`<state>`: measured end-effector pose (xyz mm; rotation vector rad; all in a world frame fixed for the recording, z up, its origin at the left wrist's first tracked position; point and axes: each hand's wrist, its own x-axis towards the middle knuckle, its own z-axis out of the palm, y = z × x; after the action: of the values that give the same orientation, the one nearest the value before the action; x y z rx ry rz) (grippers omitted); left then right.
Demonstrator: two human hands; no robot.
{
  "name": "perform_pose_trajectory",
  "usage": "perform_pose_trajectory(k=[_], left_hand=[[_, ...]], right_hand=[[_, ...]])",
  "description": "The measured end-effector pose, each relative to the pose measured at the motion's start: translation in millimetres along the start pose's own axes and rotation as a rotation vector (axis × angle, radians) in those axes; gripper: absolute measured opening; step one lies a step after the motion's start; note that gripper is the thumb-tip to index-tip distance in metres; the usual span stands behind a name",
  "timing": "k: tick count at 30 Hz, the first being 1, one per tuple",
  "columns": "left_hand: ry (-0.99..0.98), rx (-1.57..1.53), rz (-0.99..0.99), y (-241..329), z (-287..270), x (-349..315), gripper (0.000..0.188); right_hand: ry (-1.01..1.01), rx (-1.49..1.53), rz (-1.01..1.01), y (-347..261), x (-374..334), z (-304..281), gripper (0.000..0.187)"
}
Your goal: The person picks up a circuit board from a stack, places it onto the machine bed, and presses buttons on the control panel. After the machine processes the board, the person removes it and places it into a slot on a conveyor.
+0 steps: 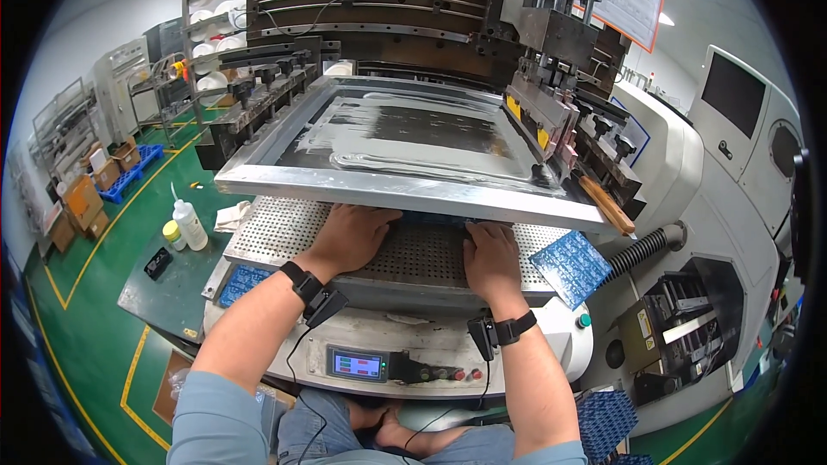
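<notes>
left hand (351, 237): flat, fingers spread, palm down on grey perforated metal surface (276, 228), reaching under raised screen-print frame (405, 133)
right hand (491, 257): flat, fingers together, beside it
dark blue circuit panel (444, 219): between both fingertips, just far of them, long axis left-right
nearer: about equal

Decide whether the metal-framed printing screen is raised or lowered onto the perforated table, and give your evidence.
Raised. The printing screen sits above the perforated table, leaving a gap where the left hand and right hand lie flat.
</notes>
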<state>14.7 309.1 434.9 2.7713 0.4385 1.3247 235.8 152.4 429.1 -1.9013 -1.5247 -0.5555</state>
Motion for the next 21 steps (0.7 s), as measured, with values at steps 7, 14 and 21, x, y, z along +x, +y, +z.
perform_pose_trajectory(k=[7, 14, 21], left_hand=[[-0.040, 0.051, -0.027, -4.6, 5.8, -1.2, 0.029], [-0.082, 0.107, -0.036, -3.6, 6.1, -1.7, 0.032], [-0.075, 0.074, -0.078, -2.2, -2.4, -9.1, 0.034]], right_hand=[[0.014, -0.022, -0.002, -1.8, 0.8, -0.7, 0.030], [-0.015, -0.083, 0.031, -3.4, 1.0, -0.6, 0.034], [0.088, -0.176, 0.025, -0.6, -0.9, 1.1, 0.031]])
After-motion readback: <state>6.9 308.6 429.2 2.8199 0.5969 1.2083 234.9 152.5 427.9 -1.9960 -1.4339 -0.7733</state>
